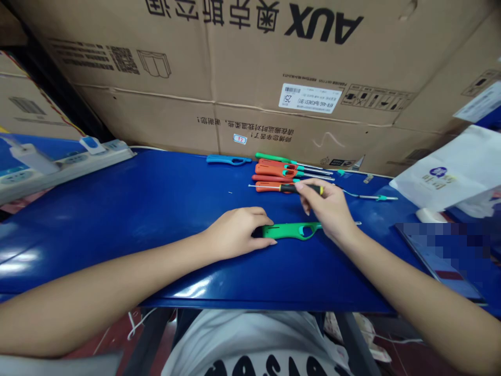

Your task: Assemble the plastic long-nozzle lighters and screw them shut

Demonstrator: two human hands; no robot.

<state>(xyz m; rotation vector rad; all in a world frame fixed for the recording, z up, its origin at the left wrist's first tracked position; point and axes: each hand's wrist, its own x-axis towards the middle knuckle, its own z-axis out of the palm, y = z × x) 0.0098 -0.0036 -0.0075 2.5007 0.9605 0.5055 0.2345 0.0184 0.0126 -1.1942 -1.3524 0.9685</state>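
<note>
A green long-nosed lighter (289, 231) lies flat on the blue table in front of me. My left hand (240, 233) is closed about its left end, thumb on the near side and fingers on the far side. In my right hand (326, 203) I grip a small screwdriver (291, 189) with a black and yellow handle. Its thin metal shaft points left, above the table. Behind the screwdriver are several more lighters, among them an orange one (268, 186) and a green one (272, 157). My right wrist hides part of the green lighter's metal nozzle.
A blue lighter casing (227, 160) lies by the large cardboard box (242, 99) at the back. A power strip (66, 167) sits on the left. To the right are a white bag (446, 167), a dark flat device (438, 256) and a loose nozzle with wire (378, 198).
</note>
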